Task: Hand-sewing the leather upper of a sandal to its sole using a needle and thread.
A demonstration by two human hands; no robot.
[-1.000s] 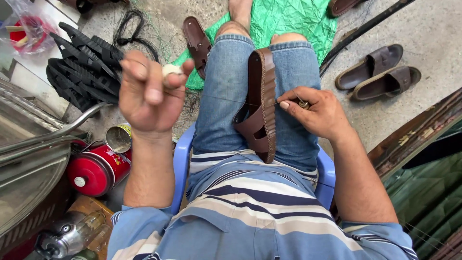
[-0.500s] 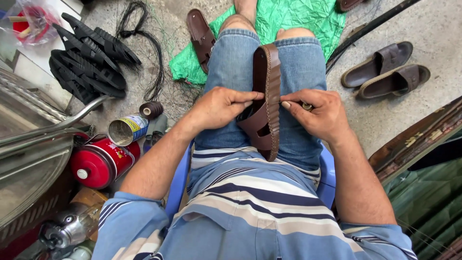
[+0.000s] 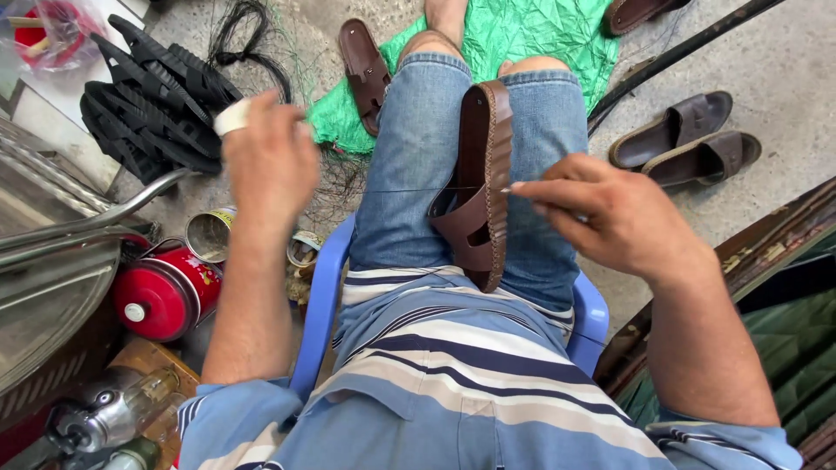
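Fingers (image 3: 531, 187) of my right hand (image 3: 610, 218) are pinching shut on a thin needle at the edge of the brown sandal (image 3: 479, 187) lying on my lap, while my left hand (image 3: 266, 165), which was on the sandal half a second ago, is now pulling away to the left, closed in a fist on the dark thread (image 3: 409, 190). I am seeing open room only above my knees, since a blue chair (image 3: 318, 296) edge, a red canister (image 3: 165, 292) and round tin cans (image 3: 209, 235) are crowding my left side. Two brown sandals (image 3: 684, 139) are sitting on the floor to my right.
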